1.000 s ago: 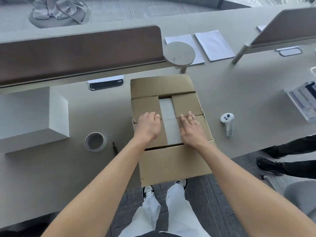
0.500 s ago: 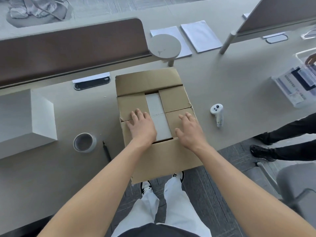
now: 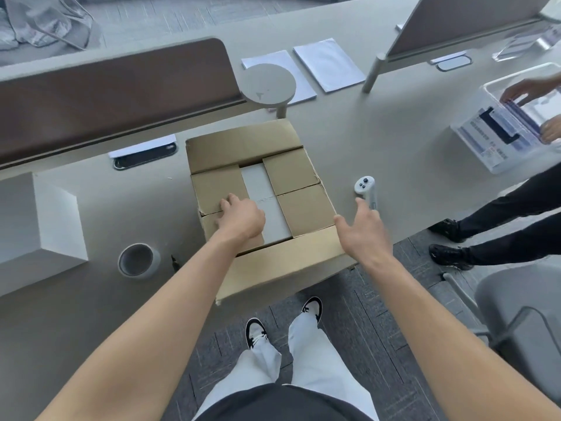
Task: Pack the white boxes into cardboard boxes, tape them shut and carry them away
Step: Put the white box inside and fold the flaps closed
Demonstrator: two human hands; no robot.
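- the cardboard box [image 3: 258, 208] sits at the desk [image 3: 379, 147] edge, near flap hanging over, handy for closing.
- left hand [image 3: 243, 218] lies flat, grip released, pinning the side flap over the white box [image 3: 264, 202] inside.
- right hand [image 3: 365, 235] hovers open beside the box, grasping nothing.
- tape roll [image 3: 138, 260] waits nearby.
- no readable writing.
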